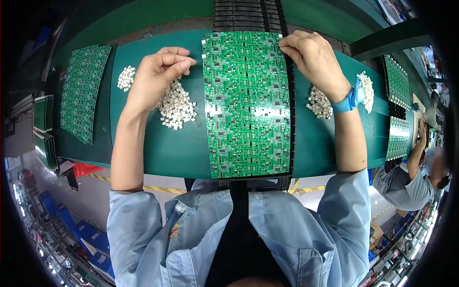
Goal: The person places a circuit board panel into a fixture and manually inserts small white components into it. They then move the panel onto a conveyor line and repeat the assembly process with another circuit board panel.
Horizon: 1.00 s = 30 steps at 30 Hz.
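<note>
Right hand [313, 57] pinched at 1 o'clock on the circuit board [246, 103], left hand [158, 79] half-open off its 10. Can't tell what's held.

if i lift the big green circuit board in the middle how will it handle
The green circuit board looks flat and thin, so probably stiff and light for its size. Slots down its middle may let it flex there, and the small parts covering it could knock loose.

circuit boards [246, 105]: green, white-speckled | connector piles [177, 106]: off-white | wristband [348, 100]: blue | shirt [191, 239]: light blue
</note>
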Each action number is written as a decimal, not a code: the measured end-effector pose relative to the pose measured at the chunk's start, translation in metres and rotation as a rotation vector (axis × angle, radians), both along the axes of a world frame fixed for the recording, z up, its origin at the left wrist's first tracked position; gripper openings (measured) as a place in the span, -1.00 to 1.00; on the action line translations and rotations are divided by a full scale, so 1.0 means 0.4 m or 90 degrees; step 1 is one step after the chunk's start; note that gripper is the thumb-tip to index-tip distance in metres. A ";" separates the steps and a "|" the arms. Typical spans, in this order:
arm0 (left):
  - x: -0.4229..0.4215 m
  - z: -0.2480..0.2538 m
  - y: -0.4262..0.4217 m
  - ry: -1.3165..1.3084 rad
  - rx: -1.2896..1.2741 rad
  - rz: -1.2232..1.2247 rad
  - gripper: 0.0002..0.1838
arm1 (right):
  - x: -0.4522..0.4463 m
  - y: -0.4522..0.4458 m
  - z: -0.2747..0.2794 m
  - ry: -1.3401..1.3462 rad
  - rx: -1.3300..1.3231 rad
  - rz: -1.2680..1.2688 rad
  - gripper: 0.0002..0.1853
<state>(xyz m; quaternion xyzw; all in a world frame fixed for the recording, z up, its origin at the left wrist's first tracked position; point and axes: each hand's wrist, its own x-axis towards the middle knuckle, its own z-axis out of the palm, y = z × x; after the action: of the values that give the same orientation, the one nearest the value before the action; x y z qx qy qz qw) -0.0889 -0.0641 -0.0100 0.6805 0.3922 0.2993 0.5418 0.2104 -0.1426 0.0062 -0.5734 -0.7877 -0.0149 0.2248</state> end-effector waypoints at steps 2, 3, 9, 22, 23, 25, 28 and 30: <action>0.001 0.007 -0.001 -0.012 -0.046 -0.011 -0.88 | -0.003 -0.002 -0.003 -0.037 0.015 -0.001 -0.92; 0.001 0.011 -0.002 -0.018 -0.068 -0.016 -0.88 | -0.005 -0.003 -0.004 -0.056 0.023 -0.002 -0.91; 0.002 0.027 -0.033 -0.006 -0.110 -0.051 -0.90 | 0.033 -0.010 0.011 0.019 0.098 -0.055 -0.91; 0.025 0.018 -0.037 -0.005 -0.062 0.014 -0.90 | 0.153 -0.097 0.003 0.058 -0.222 -0.137 -0.92; 0.021 0.025 -0.032 -0.031 -0.033 0.042 -0.89 | 0.149 -0.105 0.002 0.040 -0.245 -0.133 -0.92; 0.017 0.027 -0.023 -0.053 -0.004 0.073 -0.89 | 0.143 -0.113 0.000 0.026 -0.268 -0.124 -0.92; 0.006 0.011 0.000 -0.182 -0.188 -0.011 -0.86 | 0.147 -0.108 -0.006 -0.025 -0.283 -0.098 -0.95; -0.002 0.007 0.007 -0.223 -0.245 -0.035 -0.85 | 0.142 -0.105 -0.006 -0.040 -0.285 -0.085 -0.95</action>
<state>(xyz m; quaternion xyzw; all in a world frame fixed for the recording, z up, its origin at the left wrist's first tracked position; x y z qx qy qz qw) -0.0897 -0.0613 -0.0070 0.5126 0.3236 0.3179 0.7290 0.2671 -0.1844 0.0039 -0.6590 -0.7382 0.1279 0.0659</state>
